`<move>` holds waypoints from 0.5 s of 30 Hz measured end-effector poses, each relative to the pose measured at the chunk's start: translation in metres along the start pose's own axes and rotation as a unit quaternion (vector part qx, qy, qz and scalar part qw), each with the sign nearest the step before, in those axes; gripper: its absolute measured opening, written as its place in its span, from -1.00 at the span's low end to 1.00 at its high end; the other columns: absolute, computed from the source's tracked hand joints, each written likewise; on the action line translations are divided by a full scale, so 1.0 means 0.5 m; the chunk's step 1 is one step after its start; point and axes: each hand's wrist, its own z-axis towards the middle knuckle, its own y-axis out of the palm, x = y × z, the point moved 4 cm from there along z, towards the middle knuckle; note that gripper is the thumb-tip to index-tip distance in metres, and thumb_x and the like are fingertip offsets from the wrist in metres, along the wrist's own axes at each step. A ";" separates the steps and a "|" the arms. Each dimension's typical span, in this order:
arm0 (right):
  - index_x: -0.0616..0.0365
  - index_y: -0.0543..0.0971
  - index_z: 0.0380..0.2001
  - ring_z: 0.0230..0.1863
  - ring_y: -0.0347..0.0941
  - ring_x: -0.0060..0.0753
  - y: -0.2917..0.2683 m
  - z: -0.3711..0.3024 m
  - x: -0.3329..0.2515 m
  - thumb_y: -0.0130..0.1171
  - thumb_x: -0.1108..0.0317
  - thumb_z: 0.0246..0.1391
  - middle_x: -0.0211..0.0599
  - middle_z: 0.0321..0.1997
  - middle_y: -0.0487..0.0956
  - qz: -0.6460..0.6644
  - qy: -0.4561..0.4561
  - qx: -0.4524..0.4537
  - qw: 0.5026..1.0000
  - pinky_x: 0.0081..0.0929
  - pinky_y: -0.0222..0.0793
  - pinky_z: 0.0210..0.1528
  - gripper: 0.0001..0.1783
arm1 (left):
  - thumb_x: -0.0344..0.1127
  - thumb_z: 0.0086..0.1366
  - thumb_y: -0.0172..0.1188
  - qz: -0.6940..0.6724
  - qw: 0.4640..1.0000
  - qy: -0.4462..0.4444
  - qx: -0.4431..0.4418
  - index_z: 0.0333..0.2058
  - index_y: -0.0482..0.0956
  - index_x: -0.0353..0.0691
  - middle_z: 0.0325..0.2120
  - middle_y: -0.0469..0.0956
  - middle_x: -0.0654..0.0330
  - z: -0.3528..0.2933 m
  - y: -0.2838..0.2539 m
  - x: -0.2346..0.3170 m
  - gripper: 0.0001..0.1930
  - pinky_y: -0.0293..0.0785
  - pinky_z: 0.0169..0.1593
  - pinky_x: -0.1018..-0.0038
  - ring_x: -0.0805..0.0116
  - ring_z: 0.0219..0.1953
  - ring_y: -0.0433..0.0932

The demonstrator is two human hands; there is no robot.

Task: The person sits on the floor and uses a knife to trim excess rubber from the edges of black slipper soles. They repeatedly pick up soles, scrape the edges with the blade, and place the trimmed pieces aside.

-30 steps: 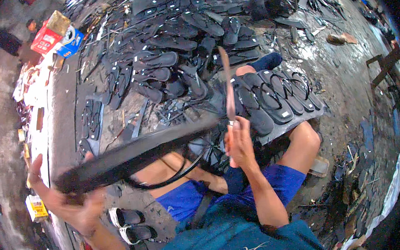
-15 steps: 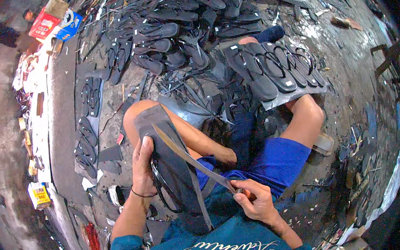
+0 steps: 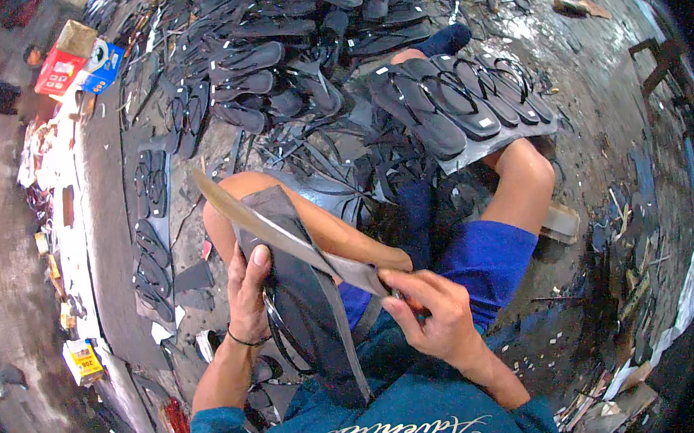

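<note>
My left hand (image 3: 250,297) is closed around the side of a black flip-flop (image 3: 312,328), its thumb lying on top. A strap shows on the flip-flop, whose sole is joined to a larger dark sheet that sticks out past it. In my right hand (image 3: 438,312) is a long curved knife (image 3: 287,241), gripped by its handle, with the fingers mostly hiding the handle. The blade slants up and left across the far end of the sheet, over my bent knee. Whether its edge touches the sheet I cannot tell.
Several black flip-flops (image 3: 474,104) lie on a sheet over my right leg. A large heap of flip-flops (image 3: 265,57) covers the floor ahead. Dark strips and offcuts (image 3: 316,157) lie between. Left are a red and blue box (image 3: 78,65) and a yellow box (image 3: 83,360).
My right hand has moved up and slightly left, pushing the knife farther across the sheet, its tip now beyond the sheet's far left edge. My left hand keeps its hold on the flip-flop.
</note>
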 end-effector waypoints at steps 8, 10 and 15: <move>0.20 0.60 -0.16 -0.37 0.62 -0.13 -0.018 0.168 -0.018 0.25 0.31 0.06 -0.02 -0.30 0.64 0.102 -0.008 0.058 0.993 -0.32 0.51 -0.36 -0.72 | -0.09 0.15 0.31 0.044 0.987 0.094 -0.120 0.18 0.22 -0.31 -0.04 0.46 0.11 0.018 0.045 0.073 -0.28 0.46 0.03 0.38 0.30 -0.05 0.51; 0.19 0.62 -0.16 -0.44 0.59 -0.28 -0.052 0.101 -0.006 0.28 0.33 0.03 -0.11 -0.29 0.65 0.067 -0.032 0.037 0.997 -0.39 0.51 -0.39 -0.70 | -0.09 0.11 0.34 0.046 0.988 0.069 -0.128 0.15 0.27 -0.34 -0.04 0.47 0.13 0.030 0.015 0.121 -0.28 0.34 0.14 0.40 0.30 -0.01 0.48; 0.13 0.65 -0.18 -0.53 0.53 -0.45 -0.094 -0.088 0.049 0.36 0.35 -0.07 -0.24 -0.35 0.65 0.000 0.017 -0.087 0.996 -0.53 0.49 -0.47 -0.69 | -0.12 0.12 0.33 0.123 0.971 0.057 -0.199 0.13 0.29 -0.34 -0.05 0.48 0.18 0.004 -0.004 0.060 -0.32 0.28 0.15 0.44 0.39 0.01 0.44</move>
